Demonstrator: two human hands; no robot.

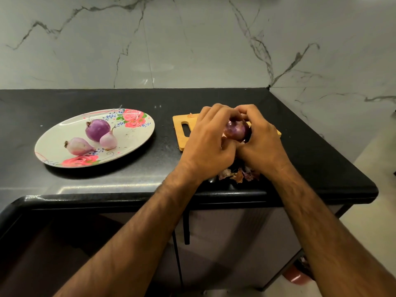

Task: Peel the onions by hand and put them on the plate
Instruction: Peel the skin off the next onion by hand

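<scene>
White marble wall (192, 39), grey veins, fills the far side and turns a corner at right. Below it a glossy black countertop (107, 183) runs left to right, with a rounded near edge, and ends at right. Grey cabinet (225, 243) sits under the counter, with a dark vertical handle (186, 228) on its front. Pale floor (364, 211) shows at right.

Oval floral plate (132, 138), pink roses on the rim, sits on the counter at left. Wooden cutting board (180, 133) with a handle slot lies right of it, apart, mostly hidden by the hands.

Left hand (209, 142) and right hand (261, 142) are over the board, touching each other, fingers of both curled round the held onion (235, 130). It is purple and shiny. Fingertips meet at its far top. Cannot tell if it touches the board.

Three peeled onions are on the plate: dark purple onion (98, 129) farthest, small pale onion (108, 140) touching its right side, long pale onion (79, 146) nearer left.

Dry peel scraps (237, 174) lie on the counter by the near edge, between the wrists.
</scene>
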